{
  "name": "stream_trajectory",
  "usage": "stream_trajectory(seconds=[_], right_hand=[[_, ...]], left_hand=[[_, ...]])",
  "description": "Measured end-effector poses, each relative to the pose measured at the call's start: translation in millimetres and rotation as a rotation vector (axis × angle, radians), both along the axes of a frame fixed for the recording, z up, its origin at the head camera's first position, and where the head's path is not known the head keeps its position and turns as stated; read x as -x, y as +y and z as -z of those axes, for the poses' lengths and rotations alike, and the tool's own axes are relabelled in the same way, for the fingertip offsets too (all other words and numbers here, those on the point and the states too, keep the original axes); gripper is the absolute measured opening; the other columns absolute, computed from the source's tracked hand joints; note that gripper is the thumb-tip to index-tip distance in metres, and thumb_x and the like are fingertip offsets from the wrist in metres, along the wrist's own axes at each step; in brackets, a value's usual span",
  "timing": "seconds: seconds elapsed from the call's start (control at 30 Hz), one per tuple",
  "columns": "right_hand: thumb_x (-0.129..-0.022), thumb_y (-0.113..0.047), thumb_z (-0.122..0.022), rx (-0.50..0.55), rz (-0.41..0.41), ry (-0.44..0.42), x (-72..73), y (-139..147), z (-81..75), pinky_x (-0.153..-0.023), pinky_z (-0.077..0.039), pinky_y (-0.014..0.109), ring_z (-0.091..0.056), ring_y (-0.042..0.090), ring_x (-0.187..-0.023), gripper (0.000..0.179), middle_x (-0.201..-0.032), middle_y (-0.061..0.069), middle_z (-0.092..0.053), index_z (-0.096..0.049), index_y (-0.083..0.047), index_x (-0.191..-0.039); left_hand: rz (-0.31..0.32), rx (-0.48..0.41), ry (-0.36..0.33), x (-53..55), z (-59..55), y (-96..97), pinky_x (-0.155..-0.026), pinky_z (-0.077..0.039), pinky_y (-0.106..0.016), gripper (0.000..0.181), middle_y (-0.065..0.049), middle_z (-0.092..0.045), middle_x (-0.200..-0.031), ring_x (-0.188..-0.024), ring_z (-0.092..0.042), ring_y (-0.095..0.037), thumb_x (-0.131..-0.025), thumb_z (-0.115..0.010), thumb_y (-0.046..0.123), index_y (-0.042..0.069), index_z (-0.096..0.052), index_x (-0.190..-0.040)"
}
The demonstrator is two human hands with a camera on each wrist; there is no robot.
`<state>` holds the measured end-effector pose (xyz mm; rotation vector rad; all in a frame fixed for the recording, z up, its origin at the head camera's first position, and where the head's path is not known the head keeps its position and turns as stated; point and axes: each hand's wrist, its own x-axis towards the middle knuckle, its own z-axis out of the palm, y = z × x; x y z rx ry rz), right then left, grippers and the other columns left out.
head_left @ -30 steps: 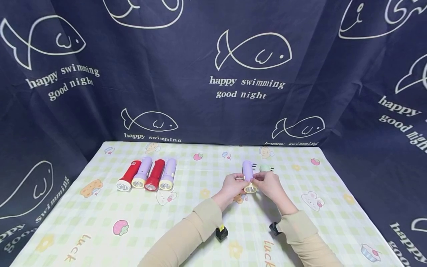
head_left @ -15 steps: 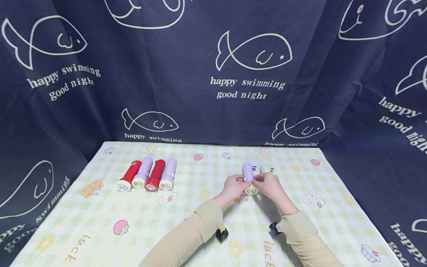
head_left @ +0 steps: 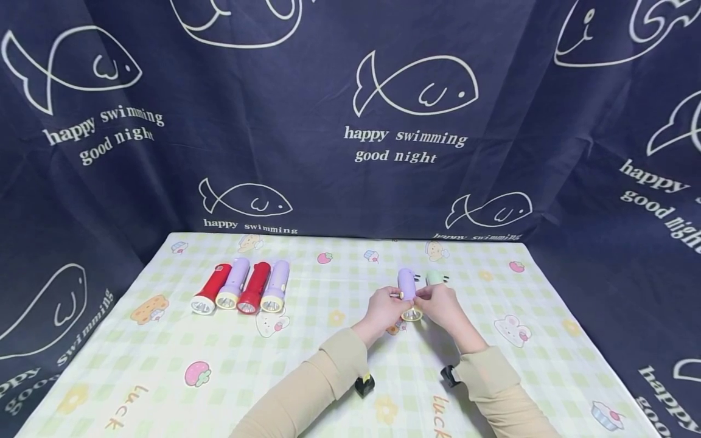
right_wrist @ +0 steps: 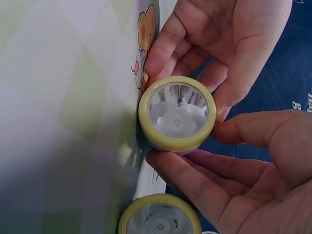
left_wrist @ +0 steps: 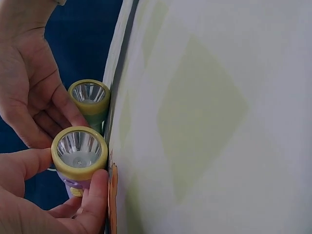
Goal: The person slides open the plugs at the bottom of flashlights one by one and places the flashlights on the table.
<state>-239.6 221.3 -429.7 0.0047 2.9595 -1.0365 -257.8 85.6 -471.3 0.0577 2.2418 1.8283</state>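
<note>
Left grip (head_left: pixel 385 309) and right grip (head_left: pixel 440 304) pinch a lilac flashlight (head_left: pixel 407 282) over checked tablecloth (head_left: pixel 246 347), navy fish-print curtain (head_left: pixel 306 109) behind.

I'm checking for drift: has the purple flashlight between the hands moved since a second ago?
Yes, slightly: the held purple flashlight sits lower in the head view, farther from the far table edge.

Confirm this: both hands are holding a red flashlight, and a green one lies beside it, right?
Almost: the flashlight held by the left hand and right hand is purple, not red; the head view shows it. The green one does lie beside it.
</note>
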Motion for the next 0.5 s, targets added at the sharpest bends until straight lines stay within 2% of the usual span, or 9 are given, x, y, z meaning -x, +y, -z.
stream_trajectory(seconds=[0.27,0.5], right_hand=[[-0.081,-0.011,-0.066,0.000,-0.032,0.038,0.8,2.0,0.7,-0.069,-0.056,0.038,-0.066,0.033,-0.081,0.025,-0.089,0.023,-0.069,-0.068,0.009,-0.095],[-0.082,-0.008,-0.065,-0.014,-0.017,0.016,0.3,-0.9,-0.9,-0.071,-0.056,0.038,-0.066,0.032,-0.082,0.023,-0.090,0.023,-0.070,-0.068,0.010,-0.097]], left_hand=[[0.009,0.046,0.027,-0.2,0.4,0.0,-0.058,-0.054,-0.022,0.044,-0.006,-0.069,-0.087,-0.069,-0.064,-0.011,-0.081,-0.072,0.018,-0.003,-0.058,-0.117],[0.013,0.035,0.004,-1.0,-0.3,-1.8,-0.047,-0.052,-0.025,0.043,-0.005,-0.069,-0.086,-0.057,-0.062,-0.015,-0.082,-0.071,0.020,-0.001,-0.059,-0.117]])
